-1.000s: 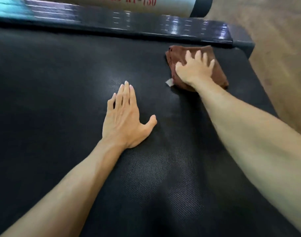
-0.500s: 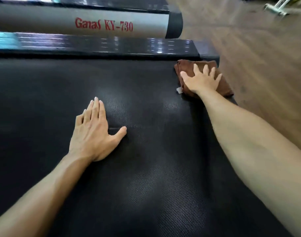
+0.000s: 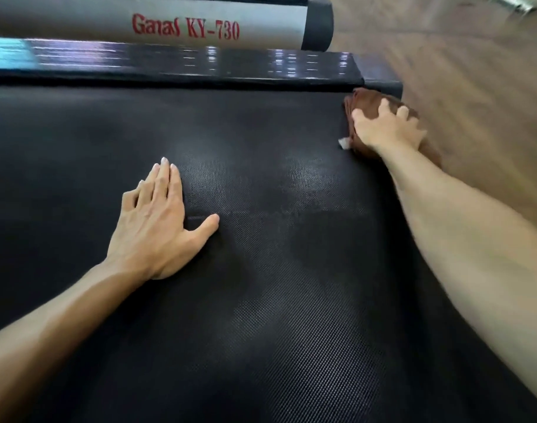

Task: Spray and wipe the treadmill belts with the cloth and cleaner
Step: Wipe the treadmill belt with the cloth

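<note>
Plainly, the cloth [image 3: 365,102] lay at the far right corner of the belt [image 3: 276,270], bunched under the right hand [image 3: 386,129] and spilling partly over the belt's right edge toward the floor [image 3: 474,71]. It was a brown, soft-piled fabric, folded into a thick wad, with a small white tag [image 3: 344,143] poking out on the side nearer the belt's middle. The right hand's fingers were curled down over the wad, pressing and gripping it against the belt. Nearer the belt's centre, the left hand [image 3: 157,221] rested flat with fingers straight and thumb spread, holding nothing.

As a judgement, the work looked to be well into the wiping stage: a pale, faintly glossy sheen sat on the belt's middle, between the two hands, which could be damp cleaner or only reflected light. No spray bottle was in view. How much of the belt had been wiped could not be told; its near part and left side showed no clear mark either way.

The belt itself was matte black rubber with a fine woven-looking diamond texture. Beyond its far edge ran a glossy dark side rail [image 3: 200,62], ridged and reflective, and past that a smooth grey rounded housing [image 3: 77,22] printed in red "Ganas KY-730". The floor to the belt's right was wood-grained plank.
</note>
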